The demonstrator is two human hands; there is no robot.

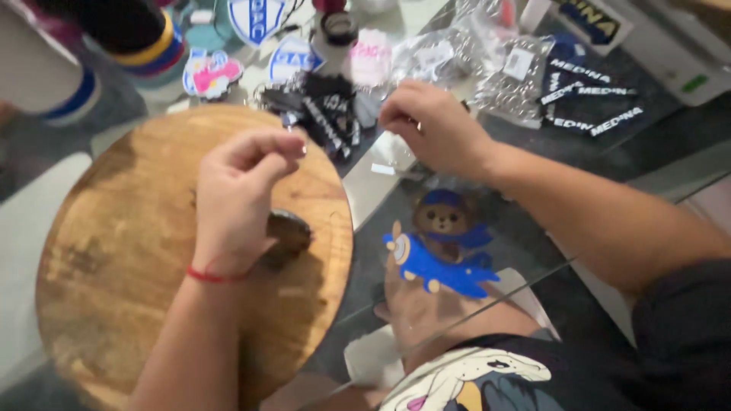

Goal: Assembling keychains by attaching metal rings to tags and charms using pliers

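My left hand [240, 190] hovers over a round wooden board [114, 243], thumb and forefinger pinched on something too small to make out. A dark oval object [289, 232] lies on the board just under that hand. My right hand [430, 125] reaches to a heap of black strips with white lettering [324, 110] at the board's far edge, fingers curled down; what it grips is hidden. A flat cutout of a bear in a blue plane [442, 247] lies on the glass between my arms.
Clear plastic bags [487, 65] and more black lettered strips [590, 99] lie at the back right. Flat shield-shaped and pink cutouts [217, 72] sit at the back left beside a small jar [335, 30]. A white device [678, 46] stands far right.
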